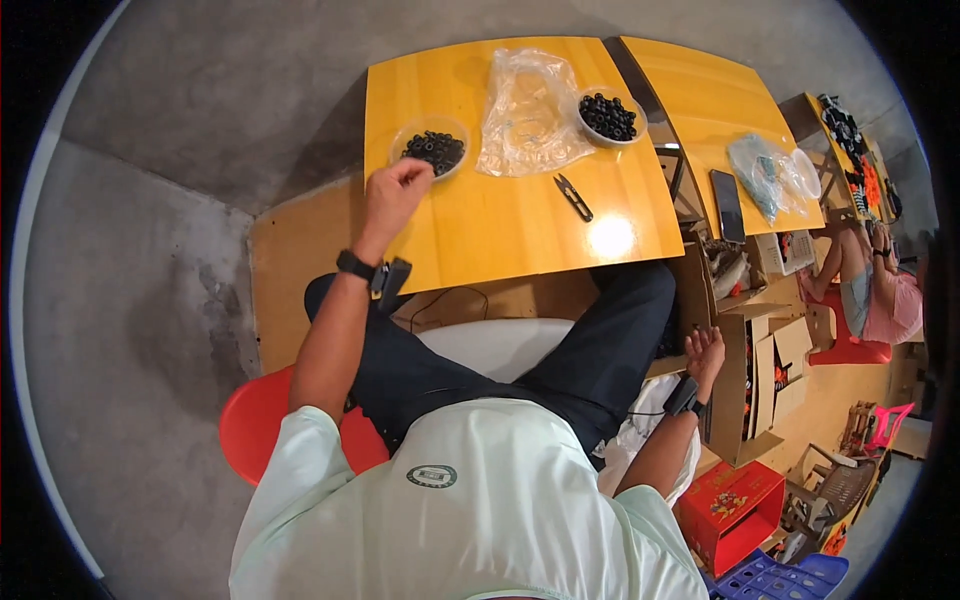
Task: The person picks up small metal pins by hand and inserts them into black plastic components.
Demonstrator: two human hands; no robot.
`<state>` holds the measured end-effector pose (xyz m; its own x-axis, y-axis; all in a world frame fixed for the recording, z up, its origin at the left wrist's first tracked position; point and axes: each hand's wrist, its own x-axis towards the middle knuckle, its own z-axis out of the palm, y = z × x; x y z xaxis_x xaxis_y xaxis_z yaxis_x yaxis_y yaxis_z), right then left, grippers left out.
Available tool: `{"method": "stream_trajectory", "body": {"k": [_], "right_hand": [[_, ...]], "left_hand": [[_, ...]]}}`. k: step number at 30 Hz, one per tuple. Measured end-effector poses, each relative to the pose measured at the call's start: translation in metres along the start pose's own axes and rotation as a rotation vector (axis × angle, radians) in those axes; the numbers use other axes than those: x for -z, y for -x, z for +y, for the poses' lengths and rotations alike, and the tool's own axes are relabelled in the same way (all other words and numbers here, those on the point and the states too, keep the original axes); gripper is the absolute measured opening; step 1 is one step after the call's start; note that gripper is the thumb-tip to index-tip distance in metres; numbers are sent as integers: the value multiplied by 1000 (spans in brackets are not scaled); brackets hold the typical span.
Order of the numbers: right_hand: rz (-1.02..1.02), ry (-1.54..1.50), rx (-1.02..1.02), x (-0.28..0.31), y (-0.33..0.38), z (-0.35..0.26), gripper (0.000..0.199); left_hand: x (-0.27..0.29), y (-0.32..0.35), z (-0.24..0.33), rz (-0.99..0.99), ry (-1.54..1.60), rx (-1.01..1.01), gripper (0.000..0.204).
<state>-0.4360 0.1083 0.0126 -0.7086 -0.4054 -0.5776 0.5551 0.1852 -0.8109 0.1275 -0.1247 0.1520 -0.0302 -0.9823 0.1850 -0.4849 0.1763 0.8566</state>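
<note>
My left hand (398, 195) is at the front edge of a clear round bowl (462, 160) on the yellow table. Its fingers are pinched together; whatever is between them is too small to make out. Small black ring-shaped pieces (434, 148) fill that bowl. A second clear bowl (640, 122), farther right, holds similar black pieces (608, 116). My right hand (705, 352) is low at the right, beside an open cardboard box, palm up with fingers loosely curled and apart. Nothing shows in it. Black thread snips (574, 198) lie on the table, apart from both hands.
A crumpled clear plastic bag (530, 115) lies between the bowls on the yellow table (470, 235). On the neighbouring table are a phone (727, 205) and another bag (768, 170). Cardboard boxes (740, 400) and a red box (730, 510) stand at right. Another person (865, 270) sits far right.
</note>
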Motion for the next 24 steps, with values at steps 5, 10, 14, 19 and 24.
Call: {"method": "stream_trajectory", "body": {"k": [5, 10, 14, 19, 24], "right_hand": [[-199, -61, -18, -9, 20, 8, 39], [-526, -184, 7, -54, 69, -11, 30], [-760, -194, -43, -101, 106, -17, 25], [-915, -214, -130, -147, 135, 5, 23], [-1001, -129, -217, -186, 166, 32, 24]], "left_hand": [[16, -65, -18, 17, -299, -65, 19], [4, -91, -17, -185, -629, -84, 25], [-7, -100, -30, -257, -758, -155, 25], [-8, -107, -52, -266, -834, -292, 24], [1, -109, -60, -323, -823, -352, 24]]}}
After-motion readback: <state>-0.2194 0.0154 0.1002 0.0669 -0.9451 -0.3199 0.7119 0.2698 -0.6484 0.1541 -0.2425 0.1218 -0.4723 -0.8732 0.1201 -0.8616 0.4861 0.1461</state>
